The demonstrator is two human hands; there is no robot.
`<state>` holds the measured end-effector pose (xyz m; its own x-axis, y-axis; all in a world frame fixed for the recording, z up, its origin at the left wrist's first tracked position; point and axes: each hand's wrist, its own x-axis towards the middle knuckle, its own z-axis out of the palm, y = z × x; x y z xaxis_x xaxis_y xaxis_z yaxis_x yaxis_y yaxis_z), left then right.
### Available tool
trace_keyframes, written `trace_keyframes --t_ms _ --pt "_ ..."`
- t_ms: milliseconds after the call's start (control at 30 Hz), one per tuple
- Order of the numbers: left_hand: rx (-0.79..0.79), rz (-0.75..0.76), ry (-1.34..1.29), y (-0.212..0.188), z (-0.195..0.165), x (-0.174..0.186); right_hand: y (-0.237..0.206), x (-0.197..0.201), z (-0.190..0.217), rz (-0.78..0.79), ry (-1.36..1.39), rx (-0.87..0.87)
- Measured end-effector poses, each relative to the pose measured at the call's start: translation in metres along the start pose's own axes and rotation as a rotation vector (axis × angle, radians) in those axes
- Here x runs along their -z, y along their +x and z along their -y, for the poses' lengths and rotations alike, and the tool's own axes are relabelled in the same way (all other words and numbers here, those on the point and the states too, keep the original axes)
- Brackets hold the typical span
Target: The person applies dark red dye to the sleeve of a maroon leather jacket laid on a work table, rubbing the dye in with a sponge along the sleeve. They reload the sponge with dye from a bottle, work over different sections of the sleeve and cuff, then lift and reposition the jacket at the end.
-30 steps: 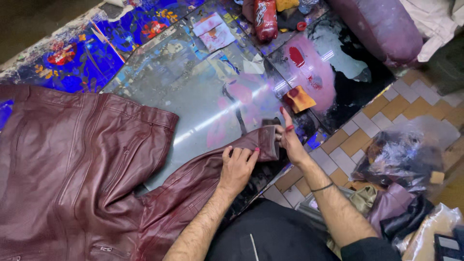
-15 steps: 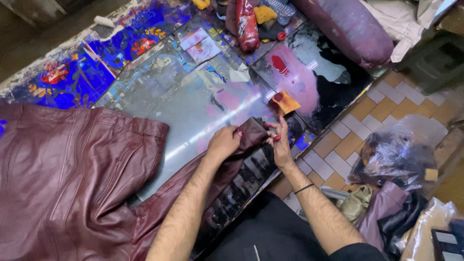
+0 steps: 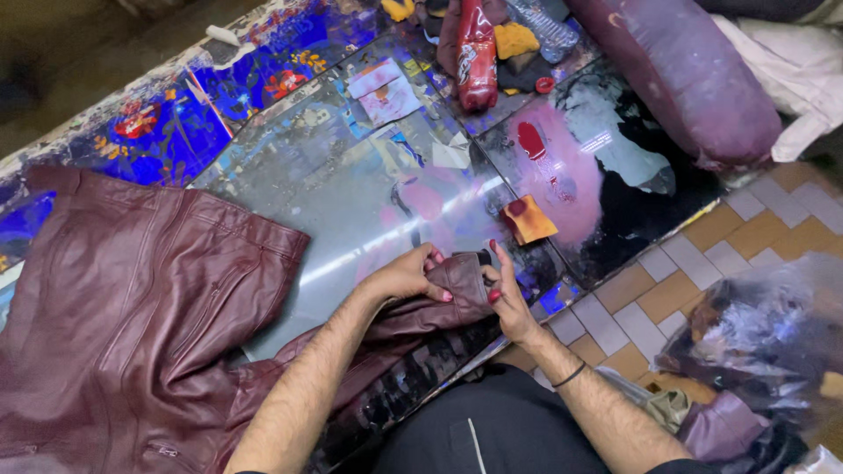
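Centre frame: left hand and right hand, fingers closed, pinch the cuff of a maroon jacket spread lower left on the glass table; orange sponge just right.

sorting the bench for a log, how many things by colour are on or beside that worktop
Maroon: 2, the leather jacket with its sleeve cuff pinched by the left hand and right hand, and the padded roll
Red: 1, the bottle
Orange: 2, the stained sponge and a yellow-orange sponge
White: 1, the cloth
Total: 6
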<state>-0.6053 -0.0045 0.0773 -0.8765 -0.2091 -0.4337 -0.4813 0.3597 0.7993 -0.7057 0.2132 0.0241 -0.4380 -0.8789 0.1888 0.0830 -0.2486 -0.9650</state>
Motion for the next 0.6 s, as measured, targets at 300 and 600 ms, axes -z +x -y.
trace_keyframes --t_ms 300,600 --pt "0.058 -0.552 0.197 0.001 -0.021 -0.011 -0.010 0.028 -0.025 0.053 0.112 -0.156" --pt "0.039 -0.770 0.802 -0.023 -0.034 -0.070 0.011 0.048 -0.016 -0.149 -0.531 -0.043"
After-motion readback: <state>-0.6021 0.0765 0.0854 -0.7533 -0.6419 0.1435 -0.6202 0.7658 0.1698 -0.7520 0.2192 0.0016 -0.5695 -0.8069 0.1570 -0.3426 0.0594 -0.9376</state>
